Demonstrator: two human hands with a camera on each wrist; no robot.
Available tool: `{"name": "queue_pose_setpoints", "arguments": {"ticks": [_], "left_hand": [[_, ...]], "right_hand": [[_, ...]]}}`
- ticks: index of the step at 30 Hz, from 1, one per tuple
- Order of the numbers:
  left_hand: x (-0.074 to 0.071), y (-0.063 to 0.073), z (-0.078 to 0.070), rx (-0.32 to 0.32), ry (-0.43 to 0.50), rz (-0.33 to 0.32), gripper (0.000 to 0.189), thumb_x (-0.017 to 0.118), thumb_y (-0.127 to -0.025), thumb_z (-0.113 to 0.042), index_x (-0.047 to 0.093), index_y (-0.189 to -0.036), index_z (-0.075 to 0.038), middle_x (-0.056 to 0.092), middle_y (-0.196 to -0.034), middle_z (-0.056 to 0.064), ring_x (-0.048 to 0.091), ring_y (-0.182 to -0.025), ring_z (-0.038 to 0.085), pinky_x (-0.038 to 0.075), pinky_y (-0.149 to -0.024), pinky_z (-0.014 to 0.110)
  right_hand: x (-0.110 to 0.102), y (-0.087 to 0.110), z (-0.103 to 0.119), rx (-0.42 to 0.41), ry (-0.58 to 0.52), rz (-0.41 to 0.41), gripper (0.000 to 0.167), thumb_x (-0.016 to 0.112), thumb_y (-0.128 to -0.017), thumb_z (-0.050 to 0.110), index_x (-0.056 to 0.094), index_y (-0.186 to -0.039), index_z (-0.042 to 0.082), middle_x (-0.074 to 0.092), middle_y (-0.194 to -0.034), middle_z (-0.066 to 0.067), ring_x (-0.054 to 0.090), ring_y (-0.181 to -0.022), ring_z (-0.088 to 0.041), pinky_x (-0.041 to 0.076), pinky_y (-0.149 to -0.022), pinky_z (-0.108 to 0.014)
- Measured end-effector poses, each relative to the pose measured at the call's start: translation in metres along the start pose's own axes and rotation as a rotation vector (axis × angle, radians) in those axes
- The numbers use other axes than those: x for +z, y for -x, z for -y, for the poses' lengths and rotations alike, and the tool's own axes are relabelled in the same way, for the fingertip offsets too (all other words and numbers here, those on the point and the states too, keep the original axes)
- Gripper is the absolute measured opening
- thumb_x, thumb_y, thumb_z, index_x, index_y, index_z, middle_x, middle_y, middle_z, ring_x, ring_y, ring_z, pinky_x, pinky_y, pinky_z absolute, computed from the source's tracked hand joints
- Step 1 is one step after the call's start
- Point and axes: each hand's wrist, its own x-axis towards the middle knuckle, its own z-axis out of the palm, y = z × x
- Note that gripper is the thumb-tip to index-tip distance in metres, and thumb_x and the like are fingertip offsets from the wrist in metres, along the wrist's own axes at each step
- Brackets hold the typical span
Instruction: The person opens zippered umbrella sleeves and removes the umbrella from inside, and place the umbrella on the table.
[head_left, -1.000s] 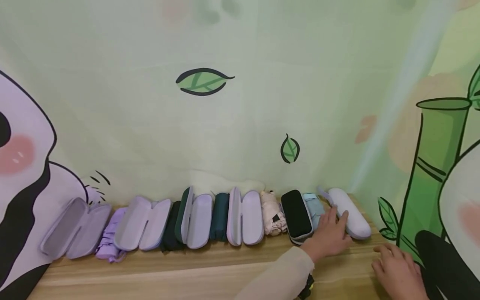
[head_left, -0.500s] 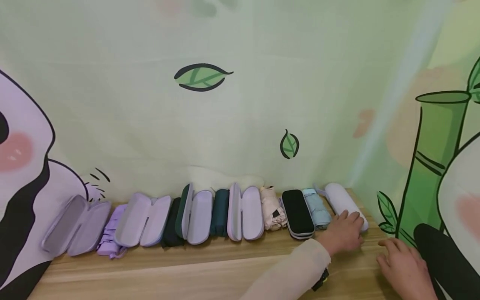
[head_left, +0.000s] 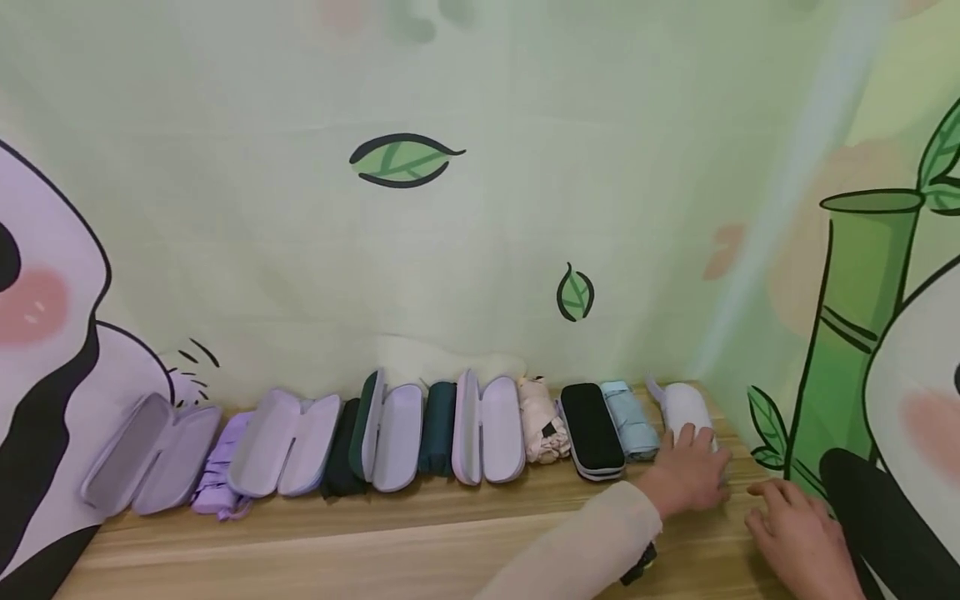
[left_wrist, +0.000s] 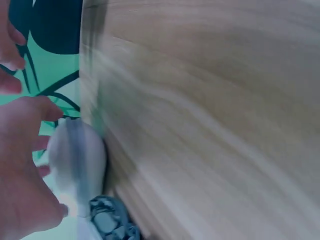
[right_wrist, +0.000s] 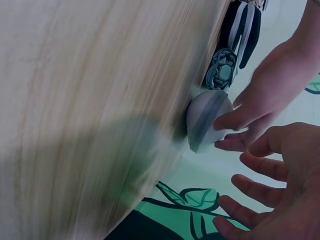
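A closed, whitish glasses case (head_left: 684, 404) lies at the right end of a row, with a lavender strap by its far end. My left hand (head_left: 688, 471) holds it from above, fingers spread over its top; in the right wrist view my thumb and fingers curl at the front of the case (right_wrist: 204, 112). My right hand (head_left: 802, 533) stays apart from it, to the right near the table edge, fingers loosely bent and holding nothing. Just left of the case lies a folded light blue umbrella (head_left: 632, 425), its end (left_wrist: 106, 220) showing in the left wrist view.
Leftward along the wall runs a row: a black case (head_left: 592, 427), a beige umbrella (head_left: 543, 421), a teal umbrella (head_left: 438, 429), a purple umbrella (head_left: 219, 471) and several opened lavender-lined cases (head_left: 502, 433). They stand on a wooden table (head_left: 337, 554) against a printed backdrop (head_left: 480, 250).
My left hand has moved right from beside the light blue umbrella onto the whitish case. That case now points straighter toward the wall. The black case has also shifted slightly. My right hand barely moved.
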Motion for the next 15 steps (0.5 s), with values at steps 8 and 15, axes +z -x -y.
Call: {"name": "queue_pose_setpoints", "arguments": {"ticks": [8, 15], "left_hand": [[0.014, 0.004, 0.000, -0.057, -0.002, 0.053, 0.074, 0.047, -0.098, -0.066, 0.026, -0.160, -0.033, 0.012, -0.167, -0.009, 0.010, -0.154, 0.016, 0.022, -0.120, 0.031], [0.018, 0.007, -0.009, -0.047, -0.064, 0.064, 0.078, 0.048, -0.098, -0.064, 0.018, -0.162, -0.032, 0.007, -0.168, -0.008, 0.005, -0.155, 0.019, 0.019, -0.121, 0.032]], "right_hand": [[0.002, 0.003, 0.004, 0.026, -0.006, 0.065, 0.026, 0.065, -0.093, 0.014, 0.066, -0.115, -0.001, 0.057, -0.121, -0.031, 0.053, -0.098, -0.059, 0.044, -0.071, -0.068], [0.004, 0.004, 0.001, 0.028, 0.006, 0.075, 0.026, 0.064, -0.094, 0.014, 0.066, -0.114, -0.002, 0.058, -0.119, -0.029, 0.055, -0.097, -0.057, 0.043, -0.072, -0.069]]}}
